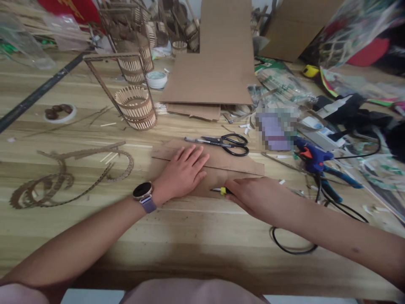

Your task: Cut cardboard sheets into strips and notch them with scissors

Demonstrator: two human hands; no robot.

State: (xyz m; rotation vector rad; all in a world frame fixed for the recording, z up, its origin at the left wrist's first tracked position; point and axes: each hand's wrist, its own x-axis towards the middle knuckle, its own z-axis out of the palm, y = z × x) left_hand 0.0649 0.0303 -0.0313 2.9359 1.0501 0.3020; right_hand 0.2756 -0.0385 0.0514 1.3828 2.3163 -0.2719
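Observation:
My left hand [183, 171] lies flat with fingers spread on a piece of brown cardboard [228, 162] on the wooden table, and a watch sits on that wrist. My right hand [253, 195] is closed round a small yellow-and-black utility knife [220, 191]. The knife's blade tip touches the cardboard's near edge, just right of my left hand. Black-handled scissors [226, 143] lie beyond the cardboard.
A blue hot-glue gun [311, 155] with a black cable lies to the right amid clutter. Large cardboard sheets [215, 80] stand at the back. Small stick-built baskets [136, 107], a wire frame and curled cardboard strips [63, 179] sit to the left.

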